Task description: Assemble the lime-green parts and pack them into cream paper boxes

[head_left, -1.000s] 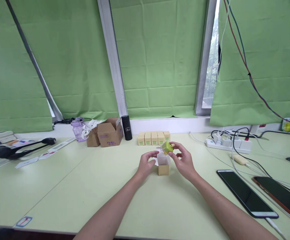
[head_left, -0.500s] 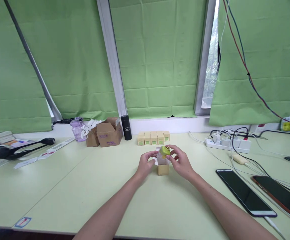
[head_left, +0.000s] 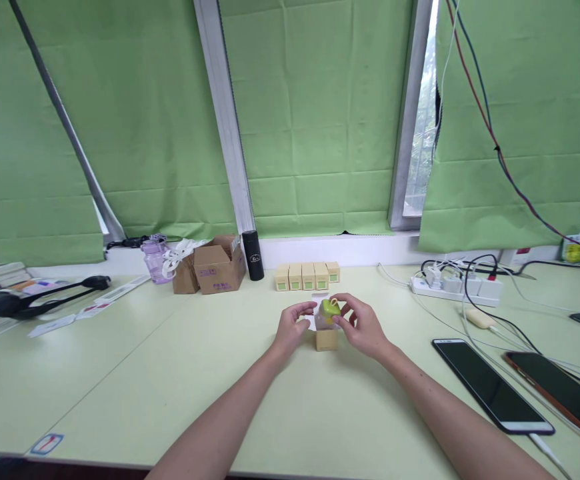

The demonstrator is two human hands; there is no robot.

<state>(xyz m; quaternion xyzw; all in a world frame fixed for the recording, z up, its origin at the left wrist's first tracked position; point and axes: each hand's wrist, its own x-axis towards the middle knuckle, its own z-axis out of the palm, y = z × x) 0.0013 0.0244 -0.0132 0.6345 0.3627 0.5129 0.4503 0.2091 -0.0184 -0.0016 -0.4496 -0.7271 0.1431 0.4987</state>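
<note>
A small tan cardboard box [head_left: 327, 341] stands upright on the table with its white-lined flaps raised. Just over its opening is a small green object with a yellow loop on top [head_left: 329, 308]; its exact kind is unclear. My right hand [head_left: 361, 325] pinches this object between thumb and fingers from the right. On the other side, my left hand [head_left: 292, 327] has thumb and fingers closed on a white flap at the box's left edge.
Several closed tan boxes [head_left: 302, 277] form a row behind my hands. Further left are a brown carton [head_left: 219, 268], a black bottle [head_left: 253, 256] and a purple bottle [head_left: 156, 260]. Phones [head_left: 493, 385], cables and a white power strip [head_left: 456, 289] occupy the right side.
My right hand has lowered the green object slightly toward the box opening, and its loop now points up. My left hand stays almost still at the flap.
</note>
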